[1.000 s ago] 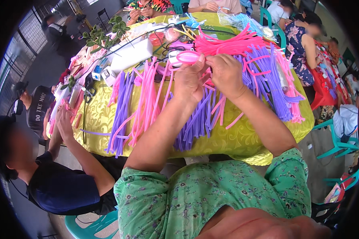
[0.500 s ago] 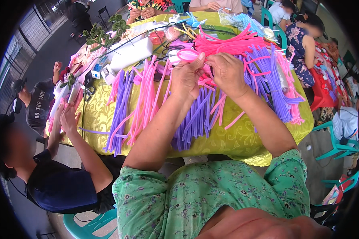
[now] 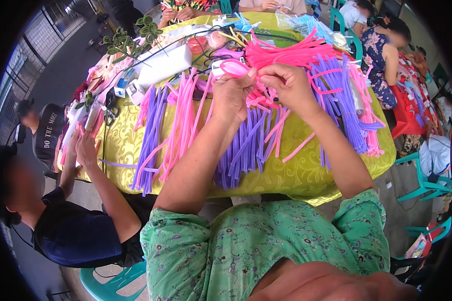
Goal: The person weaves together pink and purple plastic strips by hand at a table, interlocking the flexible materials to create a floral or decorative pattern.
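Above the table, my left hand [image 3: 231, 95] pinches a pink pipe cleaner [image 3: 231, 65] bent into a rounded, petal-like loop that sticks up and left from the fingertips. My right hand [image 3: 294, 88] is just beside it, thumb and fingers closed at the base of the loop; the part between those fingertips is mostly hidden. Below and between my wrists lie purple pipe cleaners [image 3: 243, 150]. A large hot-pink bundle [image 3: 291, 50] is spread behind my hands, and more purple stems [image 3: 336, 100] lie to the right of my right hand.
A yellow patterned cloth [image 3: 286, 183] covers the table. Pink stems [image 3: 183, 125] lie left of my left arm. Farther back are a white block [image 3: 165, 65], a leafy plant [image 3: 130, 45] and scissors [image 3: 111, 115]. A co-worker [image 3: 80, 220] sits close on my left, hands over the table.
My right hand has shifted slightly right and down, its fingertips now a little apart from my left hand's. The looped pipe cleaner stays in my left hand, tilted slightly differently.
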The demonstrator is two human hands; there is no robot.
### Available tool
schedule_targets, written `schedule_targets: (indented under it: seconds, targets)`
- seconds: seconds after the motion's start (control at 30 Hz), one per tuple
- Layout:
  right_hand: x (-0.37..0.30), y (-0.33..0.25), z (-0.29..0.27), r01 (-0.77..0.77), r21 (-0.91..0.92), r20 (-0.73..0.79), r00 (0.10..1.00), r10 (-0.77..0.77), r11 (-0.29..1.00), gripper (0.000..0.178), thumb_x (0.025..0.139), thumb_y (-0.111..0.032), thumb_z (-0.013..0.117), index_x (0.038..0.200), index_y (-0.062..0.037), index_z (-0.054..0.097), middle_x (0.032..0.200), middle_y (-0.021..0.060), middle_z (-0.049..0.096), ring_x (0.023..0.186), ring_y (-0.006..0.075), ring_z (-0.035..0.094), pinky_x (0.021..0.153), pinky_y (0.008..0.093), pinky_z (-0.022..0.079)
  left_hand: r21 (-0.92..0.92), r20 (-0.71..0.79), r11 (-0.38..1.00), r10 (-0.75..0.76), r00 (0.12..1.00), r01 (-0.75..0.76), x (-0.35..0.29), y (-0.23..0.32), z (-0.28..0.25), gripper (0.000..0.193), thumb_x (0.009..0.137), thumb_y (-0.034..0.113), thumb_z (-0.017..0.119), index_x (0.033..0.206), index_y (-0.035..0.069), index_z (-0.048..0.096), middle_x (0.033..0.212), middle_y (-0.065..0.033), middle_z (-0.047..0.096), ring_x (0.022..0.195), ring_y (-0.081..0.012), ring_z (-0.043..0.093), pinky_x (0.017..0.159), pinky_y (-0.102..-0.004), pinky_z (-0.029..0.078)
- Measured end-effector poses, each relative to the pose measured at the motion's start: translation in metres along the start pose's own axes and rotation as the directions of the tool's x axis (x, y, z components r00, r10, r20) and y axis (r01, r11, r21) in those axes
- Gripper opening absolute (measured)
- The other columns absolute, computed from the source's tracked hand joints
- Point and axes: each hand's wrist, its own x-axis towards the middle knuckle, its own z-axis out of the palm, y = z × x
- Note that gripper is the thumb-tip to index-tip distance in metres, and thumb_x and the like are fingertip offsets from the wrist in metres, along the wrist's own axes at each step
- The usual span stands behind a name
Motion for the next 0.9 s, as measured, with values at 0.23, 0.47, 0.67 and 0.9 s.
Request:
schedule_targets:
  seconds: [0.23, 0.47, 0.67, 0.9]
  targets:
    - [0.01, 0.012, -0.022, -0.139, 0.015, 0.171, 0.976, 0.135, 0.99, 0.005, 0.077, 0.0, 0.057, 0.082, 0.0006, 0.057, 0.071, -0.0024, 0.056, 0.068, 0.004, 0.05, 0.063, 0.0203, 0.042, 0.166, 0.006, 0.985, -0.039, 0.999, 0.038, 0.003, -0.002, -0.006, 0.014, 0.069, -0.003, 0.065, 0.066, 0.006, 0.056, 0.062, -0.0023, 0.056, 0.052, -0.01, 0.048, 0.049, -0.0226, 0.036]
    - [0.009, 0.002, -0.019, -0.015, -0.079, 0.173, 0.985, 0.028, 0.997, 0.006, 0.076, 0.0, 0.058, 0.082, 0.0007, 0.055, 0.069, -0.0001, 0.056, 0.066, 0.005, 0.049, 0.063, 0.0214, 0.043, 0.165, 0.013, 0.986, -0.009, 1.0, 0.007, 0.001, 0.003, 0.0, 0.015, 0.067, -0.004, 0.067, 0.066, 0.007, 0.057, 0.061, -0.0002, 0.054, 0.05, -0.0087, 0.045, 0.048, -0.0219, 0.034]
    - [0.006, 0.003, -0.018, 0.022, -0.193, 0.173, 0.985, 0.012, 0.981, 0.013, 0.073, 0.005, 0.057, 0.085, 0.0009, 0.054, 0.074, 0.0042, 0.056, 0.069, 0.0081, 0.051, 0.064, 0.0244, 0.043, 0.17, 0.016, 0.985, 0.004, 1.0, -0.006, 0.0, 0.002, 0.001, 0.016, 0.067, -0.004, 0.067, 0.067, 0.008, 0.057, 0.062, 0.0004, 0.054, 0.05, -0.0085, 0.045, 0.048, -0.0215, 0.034]
    - [0.008, 0.004, -0.017, 0.259, -0.426, 0.169, 0.964, -0.205, 0.867, 0.017, 0.07, 0.01, 0.054, 0.085, 0.0016, 0.053, 0.074, 0.0086, 0.054, 0.07, 0.0189, 0.055, 0.065, 0.0273, 0.044, 0.085, 0.06, 0.996, -0.031, 0.998, 0.026, 0.0, 0.004, -0.002, 0.012, 0.069, -0.002, 0.066, 0.07, 0.006, 0.056, 0.066, -0.0017, 0.056, 0.054, -0.0099, 0.048, 0.051, -0.0225, 0.037]
